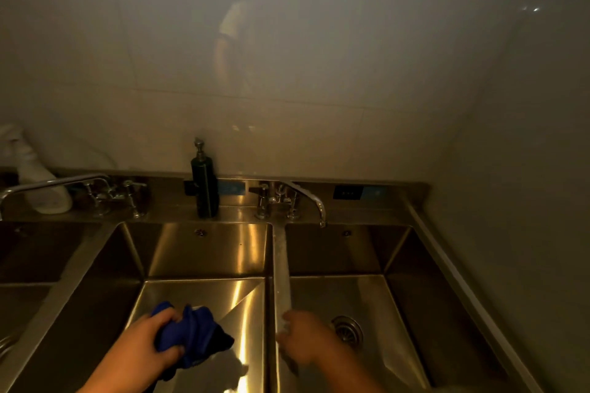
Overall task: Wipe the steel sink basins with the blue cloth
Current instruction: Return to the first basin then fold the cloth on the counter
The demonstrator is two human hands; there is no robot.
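My left hand (pixel 140 351) clenches the blue cloth (pixel 194 332), wadded up, in the middle basin (pixel 204 293) near its front edge. My right hand (pixel 306 338) is at the divider (pixel 281 271), too blurred to tell if it grips. Risks, imo: wadded cloth = poor contact w/ steel, so streaks; the divider looks wet, so that hand could slip.

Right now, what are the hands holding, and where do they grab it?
The left hand grips the bunched blue cloth by its left end. The right hand lies on the divider between basins, too blurred to tell if it grips.
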